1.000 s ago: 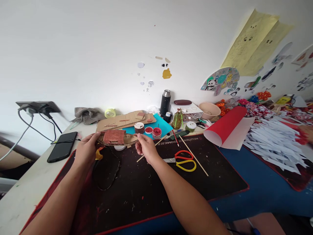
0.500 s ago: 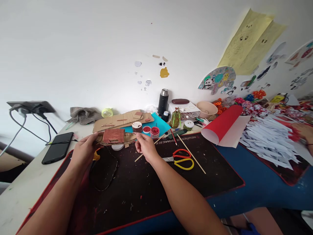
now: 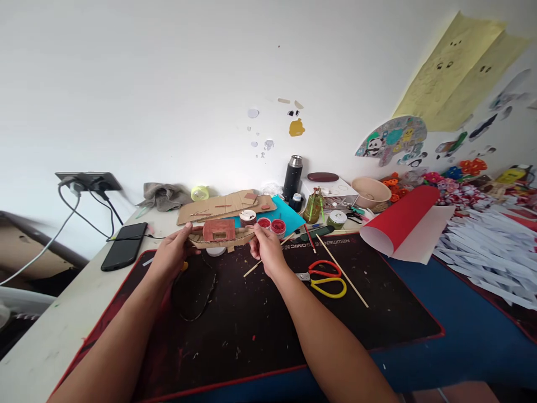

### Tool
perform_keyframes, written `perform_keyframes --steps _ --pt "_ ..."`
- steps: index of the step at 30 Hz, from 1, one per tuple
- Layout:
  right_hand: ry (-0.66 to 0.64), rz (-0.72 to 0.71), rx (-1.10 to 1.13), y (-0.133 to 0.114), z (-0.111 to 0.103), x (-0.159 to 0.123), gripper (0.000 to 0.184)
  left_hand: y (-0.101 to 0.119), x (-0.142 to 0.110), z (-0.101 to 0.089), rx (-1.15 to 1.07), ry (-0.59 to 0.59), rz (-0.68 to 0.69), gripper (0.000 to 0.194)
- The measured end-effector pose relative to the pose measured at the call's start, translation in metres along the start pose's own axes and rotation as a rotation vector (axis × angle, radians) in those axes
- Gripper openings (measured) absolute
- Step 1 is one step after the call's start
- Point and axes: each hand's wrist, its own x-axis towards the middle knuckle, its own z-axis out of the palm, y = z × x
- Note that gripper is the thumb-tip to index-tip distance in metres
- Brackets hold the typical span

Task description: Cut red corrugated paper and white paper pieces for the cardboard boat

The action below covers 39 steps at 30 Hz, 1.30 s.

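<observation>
A small cardboard model boat (image 3: 220,234) with a reddish-brown painted cabin is held above the dark desk mat (image 3: 235,341). My left hand (image 3: 174,252) pinches its left end, and my right hand (image 3: 266,246) grips the right end between thumb and fingers. The cabin's side, with a cut-out window, faces me. Just behind the boat stand an open jar of brown paint (image 3: 247,216) and two small pots of red paint (image 3: 277,226). To the right of my right hand lie scissors (image 3: 325,279) with one red and one yellow handle.
Cardboard sheets (image 3: 197,212) and blue paper (image 3: 289,211) lie behind. A thermos (image 3: 293,176) stands near the wall. Rolled red paper (image 3: 400,221) and white paper strips (image 3: 490,252) are at right. A phone (image 3: 125,246) lies left; a thin stick (image 3: 344,273) rests on the mat.
The view has turned a little left, so things sit further right in it. The boat has tilted, showing more of its hull and cabin window. Another person's hand at far right is out of view.
</observation>
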Motion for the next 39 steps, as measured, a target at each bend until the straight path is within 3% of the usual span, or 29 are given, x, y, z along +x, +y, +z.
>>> perform_keyframes --steps 11,23,34,39 --pt "0.01 -0.03 0.008 0.002 -0.002 0.001 0.068 0.002 0.001 -0.002 -0.105 -0.047 0.05 0.073" --pt "0.096 -0.05 0.014 0.002 -0.008 0.005 0.068 0.005 -0.003 0.002 -0.093 -0.148 0.028 0.066" --pt "0.116 -0.057 -0.012 0.002 -0.008 -0.001 0.072 0.002 -0.004 0.003 0.074 -0.129 0.075 0.079" --pt "0.117 -0.06 -0.03 0.005 -0.006 -0.005 0.075 0.005 -0.006 0.002 0.202 -0.12 0.148 0.072"
